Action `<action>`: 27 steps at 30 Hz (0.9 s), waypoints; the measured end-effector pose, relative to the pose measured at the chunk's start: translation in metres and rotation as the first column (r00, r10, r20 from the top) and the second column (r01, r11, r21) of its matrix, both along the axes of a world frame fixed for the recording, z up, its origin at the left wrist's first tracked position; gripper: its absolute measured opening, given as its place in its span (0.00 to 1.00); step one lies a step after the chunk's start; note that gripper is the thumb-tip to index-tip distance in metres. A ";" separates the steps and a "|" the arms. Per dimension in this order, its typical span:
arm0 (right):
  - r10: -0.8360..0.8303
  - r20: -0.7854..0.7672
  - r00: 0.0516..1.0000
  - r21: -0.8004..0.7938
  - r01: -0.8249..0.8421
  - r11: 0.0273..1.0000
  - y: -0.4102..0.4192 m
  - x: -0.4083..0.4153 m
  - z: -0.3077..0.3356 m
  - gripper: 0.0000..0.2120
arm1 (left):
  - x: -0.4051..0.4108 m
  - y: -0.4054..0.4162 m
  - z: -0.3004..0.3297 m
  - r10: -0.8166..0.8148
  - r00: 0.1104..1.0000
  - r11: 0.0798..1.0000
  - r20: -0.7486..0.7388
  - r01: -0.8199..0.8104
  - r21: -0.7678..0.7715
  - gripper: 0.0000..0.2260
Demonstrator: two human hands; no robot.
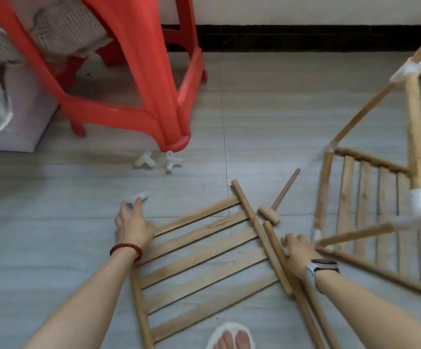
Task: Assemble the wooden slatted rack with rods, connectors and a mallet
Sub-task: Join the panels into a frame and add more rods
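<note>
From the head camera, a flat wooden slatted panel (204, 258) lies on the grey tiled floor (53, 222) and serves as the landmark here. At its far left corner the left hand (132, 222), with a red bead bracelet (126, 249) on the wrist, reaches beyond the panel; its fingers (136, 205) touch or pinch a small white plastic connector (138, 197), though blur hides the exact hold. Along the panel's right edge lie loose round wooden rods (277, 258), and the right hand (298, 250), with a dark-strapped wristwatch (322, 267), rests across them with the fingers curled downward; whether they truly grip a rod cannot be told. Just beyond the panel's far right corner lies a small wooden mallet (277, 200), its head near the panel's end rod and its handle pointing away. To the right of the panel stands the partly built rack frame (380, 197) of rods, slats and white connectors. Well beyond the panel, two more white multi-way plastic connectors (159, 162) sit on the floor at the foot of a red plastic stool (133, 79). Left of the stool is a white woven basket (0, 79). Near the panel's near edge, toes in a white slipper (232, 336) show.
</note>
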State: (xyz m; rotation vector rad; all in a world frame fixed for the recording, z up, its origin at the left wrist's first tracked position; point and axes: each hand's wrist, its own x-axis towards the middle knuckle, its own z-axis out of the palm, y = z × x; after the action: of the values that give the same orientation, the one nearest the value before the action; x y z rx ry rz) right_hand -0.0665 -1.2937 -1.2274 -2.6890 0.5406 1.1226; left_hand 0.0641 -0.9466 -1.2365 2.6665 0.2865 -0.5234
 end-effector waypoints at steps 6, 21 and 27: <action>0.005 0.032 0.999 0.062 -0.007 0.998 0.010 0.030 -0.024 0.10 | 0.065 0.009 -0.032 0.052 0.991 0.993 -0.120 -0.039 0.108 0.19; -0.149 0.249 0.957 0.533 -0.006 0.846 -0.003 -0.003 0.135 0.13 | -0.019 -0.133 0.127 0.076 0.975 0.320 -0.207 -0.220 -0.921 0.13; -0.136 0.488 0.862 0.469 -0.128 0.874 -0.046 -0.073 0.237 0.10 | -0.072 -0.197 0.271 -0.251 0.954 -0.214 -0.166 -0.222 -0.951 0.26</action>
State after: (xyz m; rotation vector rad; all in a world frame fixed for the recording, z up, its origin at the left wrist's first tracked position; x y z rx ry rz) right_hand -0.1398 -1.3399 -0.9900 -2.3698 0.1377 0.4113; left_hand -0.0079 -1.1438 -0.9658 0.8337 -0.1356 -0.7194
